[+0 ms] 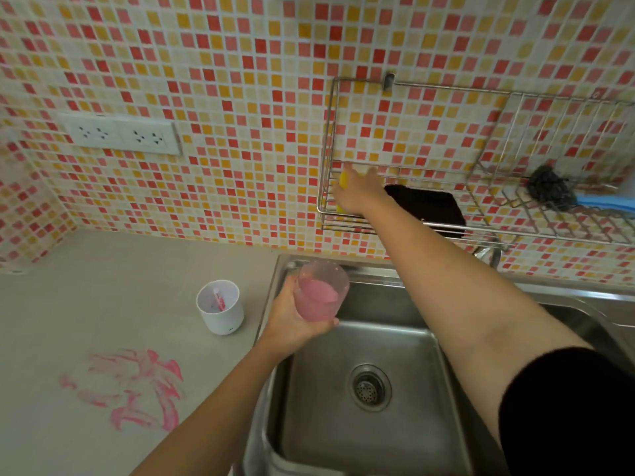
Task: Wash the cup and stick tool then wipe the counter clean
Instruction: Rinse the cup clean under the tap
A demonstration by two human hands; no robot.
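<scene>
My left hand [292, 324] holds a translucent plastic cup [319, 292] smeared pink inside, tilted over the left edge of the steel sink [395, 341]. My right hand [357, 194] reaches up into the wire wall rack [481, 231] and closes around a yellow sponge [343, 180], mostly hidden by the fingers. A white cup [220, 307] stands on the counter [86, 304] with a pink-stained stick tool [219, 298] inside it. Pink smears [130, 389] mark the counter at the front left.
The rack also holds a black cloth or pad [429, 204] and a dark scrubber with a blue handle [556, 190]. A faucet [491, 254] sits under the rack. A double wall socket [120, 134] is on the tiled wall at left. The sink drain [369, 388] is open.
</scene>
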